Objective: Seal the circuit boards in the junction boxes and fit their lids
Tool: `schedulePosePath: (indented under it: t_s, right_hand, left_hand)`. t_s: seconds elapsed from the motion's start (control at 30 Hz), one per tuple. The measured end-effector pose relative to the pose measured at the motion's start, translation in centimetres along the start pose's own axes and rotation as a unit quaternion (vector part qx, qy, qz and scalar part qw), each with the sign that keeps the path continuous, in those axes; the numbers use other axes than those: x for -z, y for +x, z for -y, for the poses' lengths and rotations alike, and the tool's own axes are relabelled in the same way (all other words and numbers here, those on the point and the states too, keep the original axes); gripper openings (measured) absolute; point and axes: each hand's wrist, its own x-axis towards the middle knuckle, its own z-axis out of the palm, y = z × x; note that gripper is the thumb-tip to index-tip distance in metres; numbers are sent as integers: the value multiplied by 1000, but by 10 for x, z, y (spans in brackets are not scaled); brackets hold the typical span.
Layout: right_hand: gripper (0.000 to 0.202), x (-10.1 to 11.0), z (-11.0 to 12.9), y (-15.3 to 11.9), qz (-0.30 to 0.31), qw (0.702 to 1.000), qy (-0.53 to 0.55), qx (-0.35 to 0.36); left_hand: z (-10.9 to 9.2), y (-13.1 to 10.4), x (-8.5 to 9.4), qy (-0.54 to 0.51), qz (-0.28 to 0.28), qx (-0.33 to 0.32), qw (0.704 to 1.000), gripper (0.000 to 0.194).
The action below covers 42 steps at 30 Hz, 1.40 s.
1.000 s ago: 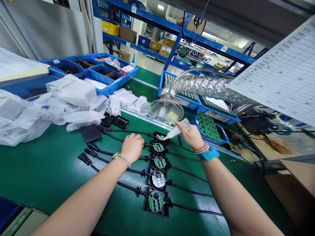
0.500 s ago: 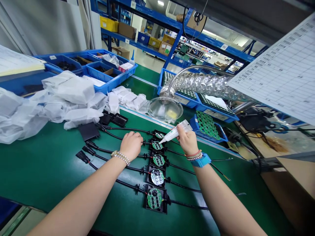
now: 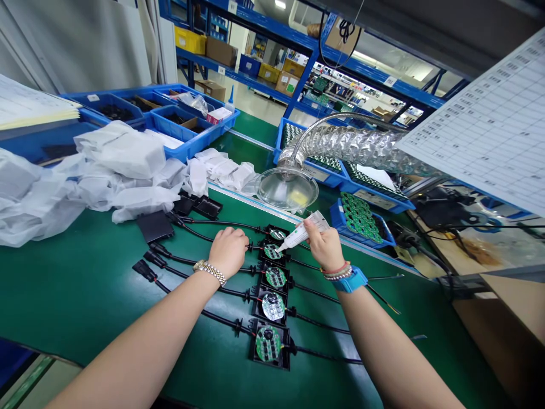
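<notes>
My right hand [image 3: 326, 245] is closed around a white squeeze tube [image 3: 307, 227], held tilted. The tube's nozzle points down at the round green circuit board [image 3: 272, 251] second from the far end of a row. Each board in the row sits in a black housing, with black cables leaving both sides. My left hand [image 3: 229, 250] is curled over the black cable [image 3: 252, 246] just left of that second board; its fingertips are partly hidden. Nearer me are another green board [image 3: 275, 277], a silvery coated board [image 3: 273, 307] and a green board [image 3: 268, 343] closest to me.
White-wrapped parcels [image 3: 123, 150] are piled at the left, before a blue divided bin [image 3: 191, 150]. A clear extraction hood [image 3: 286, 188] on a foil duct [image 3: 357, 146] hangs behind the boards. A blue box of green boards [image 3: 361, 218] stands right. Black covers [image 3: 155, 227] lie left.
The tube's nozzle stays at the second board, with the tube tipped slightly differently in my right hand. My left hand has stayed in place on the cable.
</notes>
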Motion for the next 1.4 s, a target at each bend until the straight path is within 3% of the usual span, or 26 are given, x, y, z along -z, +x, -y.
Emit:
schedulePosePath:
  t_s: [0.6, 1.0, 1.4]
  right_hand:
    - [48, 9, 6, -11, -27, 997, -14, 69]
    - [44, -24, 8, 1, -50, 996, 21, 70]
    - [46, -12, 13, 2, -40, 995, -8, 86]
  left_hand:
    - [1, 0, -1, 3, -1, -2, 1000, 16]
    - [0, -1, 1, 1, 5, 4, 1000, 15]
    - [1, 0, -2, 4, -7, -1, 1000, 15]
